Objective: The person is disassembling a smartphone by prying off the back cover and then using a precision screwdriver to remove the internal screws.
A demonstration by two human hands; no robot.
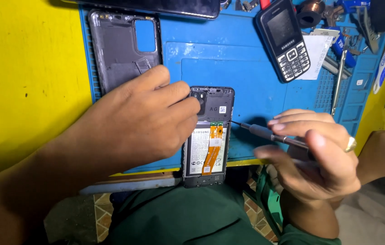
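An opened smartphone (208, 136) lies back-up on the blue repair mat (247, 68), its battery and an orange flex cable exposed. My left hand (149, 120) rests on the phone's left side, fingertips pressing near the camera module at its top. My right hand (312, 156), with a gold ring, grips a thin screwdriver (258, 130). The screwdriver's tip touches the phone's right edge just below the top cover plate.
The phone's removed black back cover (124, 47) lies at the mat's upper left. A black keypad phone (285, 38) sits at the upper centre-right. Tweezers, tools and a wire spool (311, 11) crowd the right side. A yellow table (24, 77) surrounds the mat. Another dark phone (165, 7) lies at the top.
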